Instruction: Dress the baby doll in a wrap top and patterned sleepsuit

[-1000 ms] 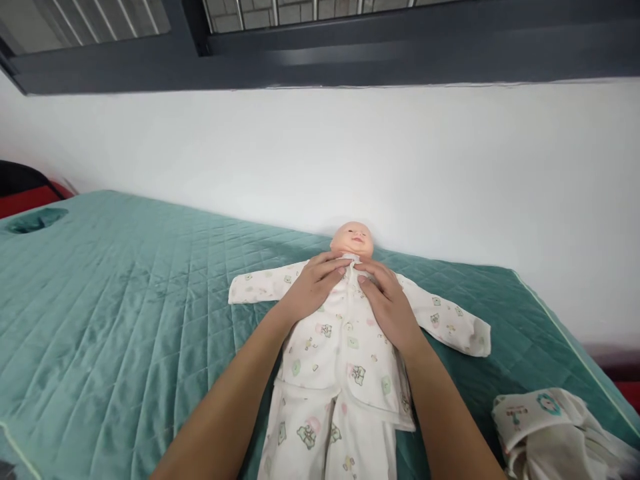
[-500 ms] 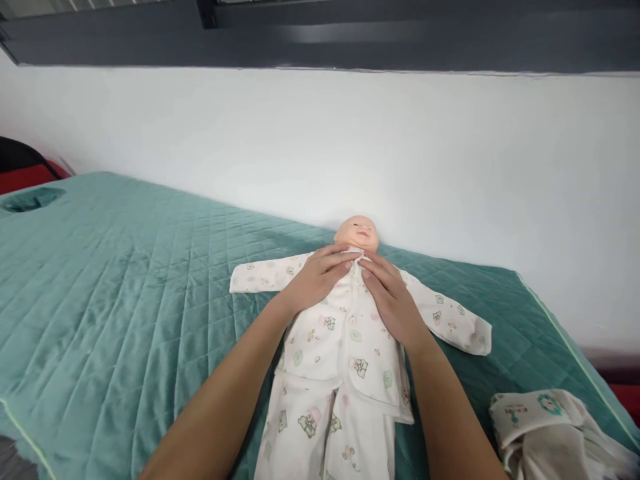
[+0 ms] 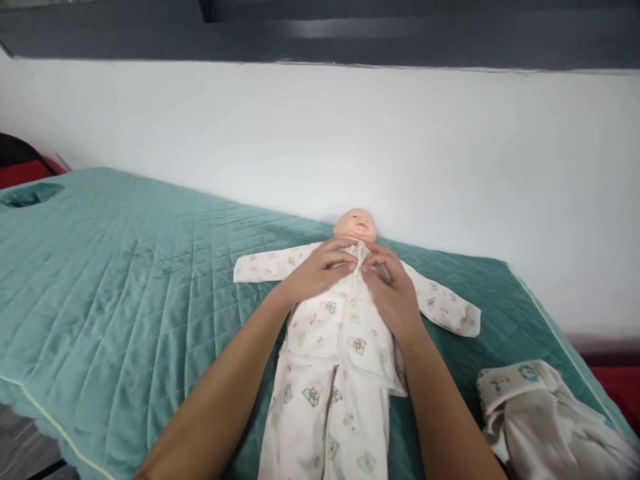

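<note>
A baby doll (image 3: 356,225) lies on its back, head toward the wall, dressed in a white printed shirt (image 3: 335,327) and matching pants (image 3: 327,413). Both sleeves stretch out to the sides. My left hand (image 3: 323,270) pinches the shirt's front edge just below the collar. My right hand (image 3: 393,283) grips the opposite front edge, its fingertips close to those of the left. Between them the cloth is bunched up a little. Whether a fastener sits under the fingers is hidden.
The doll rests on a green quilted cover (image 3: 150,300) with a hole (image 3: 33,195) at its far left. A crumpled white and beige cloth (image 3: 540,413) lies at the lower right. Behind stands a white wall (image 3: 300,133) under a dark beam (image 3: 350,33).
My fingers have drawn in from lying flatter on the chest to pinching the shirt's front edges near the collar. The view has shifted slightly.
</note>
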### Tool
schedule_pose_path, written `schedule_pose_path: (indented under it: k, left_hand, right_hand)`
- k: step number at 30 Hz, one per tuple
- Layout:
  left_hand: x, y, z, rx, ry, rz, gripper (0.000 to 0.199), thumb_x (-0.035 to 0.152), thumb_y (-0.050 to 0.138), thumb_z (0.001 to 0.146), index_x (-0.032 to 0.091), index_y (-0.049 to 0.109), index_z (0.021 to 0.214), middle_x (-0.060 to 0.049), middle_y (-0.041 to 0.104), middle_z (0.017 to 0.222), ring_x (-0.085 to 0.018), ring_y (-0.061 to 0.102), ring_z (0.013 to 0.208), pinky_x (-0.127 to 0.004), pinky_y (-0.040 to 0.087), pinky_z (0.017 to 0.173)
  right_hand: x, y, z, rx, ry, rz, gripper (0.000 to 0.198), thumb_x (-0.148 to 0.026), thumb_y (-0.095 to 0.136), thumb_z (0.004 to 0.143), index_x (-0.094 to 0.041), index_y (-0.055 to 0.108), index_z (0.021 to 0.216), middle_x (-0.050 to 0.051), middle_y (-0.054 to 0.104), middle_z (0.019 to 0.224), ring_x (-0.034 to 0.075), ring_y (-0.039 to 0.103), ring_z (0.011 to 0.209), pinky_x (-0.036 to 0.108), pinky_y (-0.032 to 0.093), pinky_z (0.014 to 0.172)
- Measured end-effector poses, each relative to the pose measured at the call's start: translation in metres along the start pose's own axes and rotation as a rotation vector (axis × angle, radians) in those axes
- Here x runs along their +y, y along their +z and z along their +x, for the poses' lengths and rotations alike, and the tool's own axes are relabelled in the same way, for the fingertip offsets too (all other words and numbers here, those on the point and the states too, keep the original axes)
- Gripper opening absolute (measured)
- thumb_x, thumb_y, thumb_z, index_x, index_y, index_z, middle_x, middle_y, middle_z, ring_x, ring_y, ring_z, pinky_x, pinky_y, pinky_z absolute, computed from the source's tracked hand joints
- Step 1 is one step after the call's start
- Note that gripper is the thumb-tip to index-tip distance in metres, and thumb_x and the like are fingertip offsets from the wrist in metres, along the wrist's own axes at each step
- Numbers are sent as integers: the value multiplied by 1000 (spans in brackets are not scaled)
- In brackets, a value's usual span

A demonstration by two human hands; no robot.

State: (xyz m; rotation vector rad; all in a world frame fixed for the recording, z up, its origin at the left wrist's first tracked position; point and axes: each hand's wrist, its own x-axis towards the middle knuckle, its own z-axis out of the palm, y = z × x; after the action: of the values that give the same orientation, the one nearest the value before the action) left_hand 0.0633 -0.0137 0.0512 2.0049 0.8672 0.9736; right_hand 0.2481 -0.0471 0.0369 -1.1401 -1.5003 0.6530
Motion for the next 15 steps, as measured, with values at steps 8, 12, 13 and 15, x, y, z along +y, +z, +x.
schedule_pose_path:
  k: [8,12,13,15]
  left_hand:
    - [2,4,-11,20,-10,0,24,45,60,92,26,72,99,-2,45,154,-25,35,146,-43,29,121]
    - [4,5,-11,31,-20,13,23,44,60,91,27,72,100,-1,45,154,-25,34,147,-43,29,121]
    - [4,5,-11,33,-20,5,22,43,61,91,27,72,101,-2,44,154,-24,35,147,-43,31,120]
    - [4,5,-10,38,-25,-20,22,42,62,91,28,72,104,-2,44,154,-24,36,146,-42,34,118]
  right_hand:
    - [-7,0,-38,-17,5,-92,15,-36,60,92,-31,69,103,1,53,144,25,42,139,49,32,117]
    - [-8,-2,-42,-50,64,-80,21,-39,58,94,-34,70,110,-1,48,149,26,40,141,50,35,115]
    - [-8,-2,-41,-54,66,-81,21,-40,58,94,-34,70,110,-1,48,149,26,41,140,51,35,115]
    - [-7,-3,-38,-62,67,-88,21,-40,58,94,-35,71,110,-1,48,149,26,41,141,51,34,116]
